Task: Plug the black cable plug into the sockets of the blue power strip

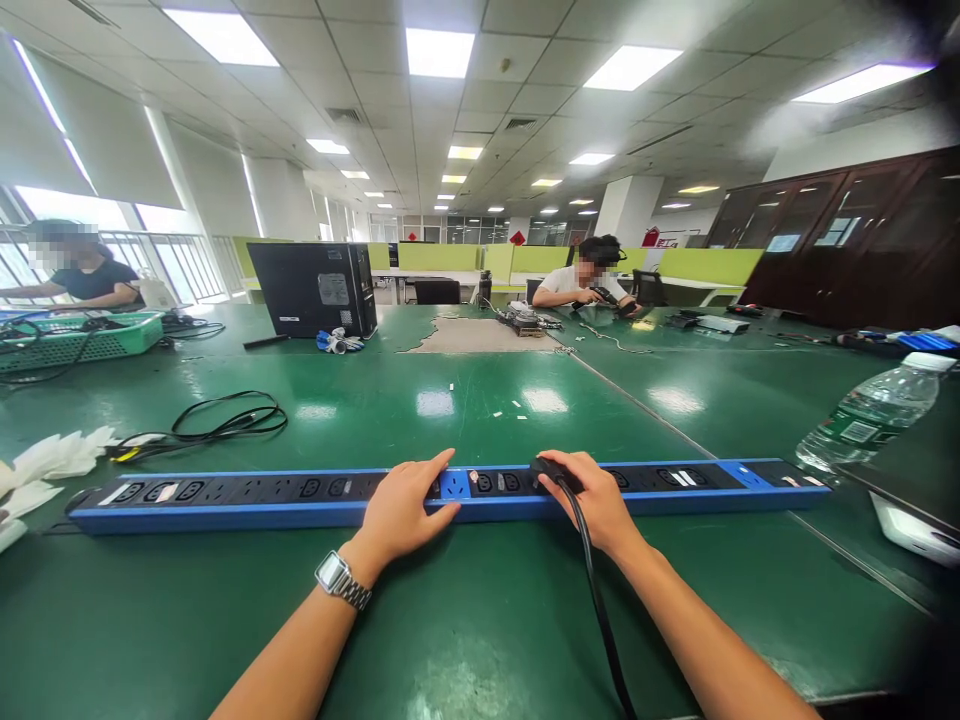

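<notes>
A long blue power strip (247,513) with a row of black sockets lies across the green table in front of me. My left hand (405,508) rests over its middle, thumb and fingers gripping its two long edges beside a blue socket section. To the right of that, my right hand (592,495) is closed on a black plug (546,470), which sits against the top of the strip. Whether its pins are inside a socket is hidden. From the plug a thick black cord (595,590) runs down toward the table's near edge.
A coiled black cable (225,425) lies beyond the strip. White gloves or cloths (56,465) lie at the left, and a plastic water bottle (877,415) leans at the right. Farther back stand a black computer case (307,290) and a green basket (112,340). Two people sit beyond.
</notes>
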Available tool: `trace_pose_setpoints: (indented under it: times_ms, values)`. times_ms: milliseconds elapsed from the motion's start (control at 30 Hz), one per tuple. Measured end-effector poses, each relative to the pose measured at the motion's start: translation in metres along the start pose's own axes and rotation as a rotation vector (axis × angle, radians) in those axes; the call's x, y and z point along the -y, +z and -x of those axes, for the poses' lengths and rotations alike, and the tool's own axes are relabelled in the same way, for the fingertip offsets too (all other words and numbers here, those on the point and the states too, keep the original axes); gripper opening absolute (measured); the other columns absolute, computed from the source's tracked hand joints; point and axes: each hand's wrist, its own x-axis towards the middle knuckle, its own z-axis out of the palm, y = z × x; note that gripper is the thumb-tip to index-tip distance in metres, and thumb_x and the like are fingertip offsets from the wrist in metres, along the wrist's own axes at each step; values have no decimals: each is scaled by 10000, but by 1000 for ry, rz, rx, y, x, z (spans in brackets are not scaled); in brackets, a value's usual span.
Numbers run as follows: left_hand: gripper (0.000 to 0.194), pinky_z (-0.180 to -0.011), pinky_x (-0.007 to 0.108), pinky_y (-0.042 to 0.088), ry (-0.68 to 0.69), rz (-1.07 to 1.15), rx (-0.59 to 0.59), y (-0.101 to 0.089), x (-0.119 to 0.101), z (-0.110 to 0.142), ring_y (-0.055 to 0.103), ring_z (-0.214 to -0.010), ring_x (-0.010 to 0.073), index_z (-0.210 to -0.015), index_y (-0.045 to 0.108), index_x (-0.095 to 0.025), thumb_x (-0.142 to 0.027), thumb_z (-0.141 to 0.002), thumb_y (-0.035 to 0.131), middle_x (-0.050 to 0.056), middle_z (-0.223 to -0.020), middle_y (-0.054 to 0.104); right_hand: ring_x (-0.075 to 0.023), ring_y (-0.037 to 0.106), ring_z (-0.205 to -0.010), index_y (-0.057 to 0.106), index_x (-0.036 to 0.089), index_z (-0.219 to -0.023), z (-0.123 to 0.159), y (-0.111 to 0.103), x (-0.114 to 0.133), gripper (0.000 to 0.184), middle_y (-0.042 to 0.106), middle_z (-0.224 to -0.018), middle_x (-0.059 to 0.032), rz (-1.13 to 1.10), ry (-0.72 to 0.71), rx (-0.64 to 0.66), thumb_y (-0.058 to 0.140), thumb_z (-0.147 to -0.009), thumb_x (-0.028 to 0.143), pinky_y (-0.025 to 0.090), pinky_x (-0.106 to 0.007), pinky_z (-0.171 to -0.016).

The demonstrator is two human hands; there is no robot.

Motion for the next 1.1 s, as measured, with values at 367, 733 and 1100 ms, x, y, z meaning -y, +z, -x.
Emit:
trace_pose_setpoints:
  times_ms: [367,733,1100]
  values:
    - [497,-1014,450,437,73,67,-99,16,-23,-16,582,-1138,261,-1287,538,-206,-273,-807,650,91,-1224,649,-238,603,-955,591,249,-1224,11,1,0,423,699,-1052,-71,213,-129,-13,571,-856,457,449,-442,-905]
    - [283,-913,399,462,85,29,11,64,-103,-74,599,-999,220,-1112,628,-247,-151,-851,575,31,-998,711,-304,506,-1199,520,243,-1298,22,3,-12,596,568,-1336,-102,305,-80,-9,615,-762,486,380,-512,-1002]
    - [250,-882,359,512,-166,361,-390,1,-10,-38,670,-945,214,-1035,669,-211,-188,-786,676,29,-972,738,-304,513,-1206,646,290,-1156,20,3,-5,465,603,-1311,-56,312,39,44,640,-743,503,378,-534,-998]
